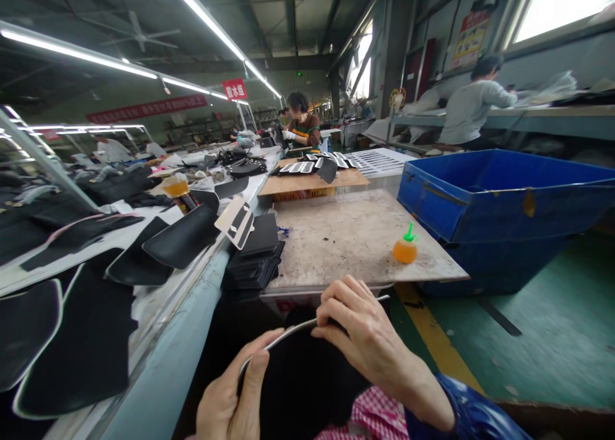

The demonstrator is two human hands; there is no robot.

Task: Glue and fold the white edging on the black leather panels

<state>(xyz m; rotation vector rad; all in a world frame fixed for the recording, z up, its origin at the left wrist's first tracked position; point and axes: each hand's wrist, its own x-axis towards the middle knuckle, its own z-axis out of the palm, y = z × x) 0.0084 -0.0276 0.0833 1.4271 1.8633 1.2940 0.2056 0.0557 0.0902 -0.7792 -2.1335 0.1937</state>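
Note:
A black sheet piece with a pale edge [302, 376] hangs in front of my body, its upper rim bent into a curve. My left hand [235, 389] pinches that rim at its left end, thumb on the near side. Farther right along the same rim, my right hand [355, 325] is closed on the edge with fingers curled over it. Beyond my hands stands a round orange bottle [404, 251] with a green nozzle, on a worn pale board [336, 235]. A stack of black pieces [257, 260] sits at the board's left.
Large black panels [81, 331] lie along the bench [177, 357] on my left. A blue bin [500, 196] stands at the right. A cream-coloured piece with slots [236, 222] rests by the bench edge. One co-worker [302, 123] is ahead; another [473, 104] is at the right.

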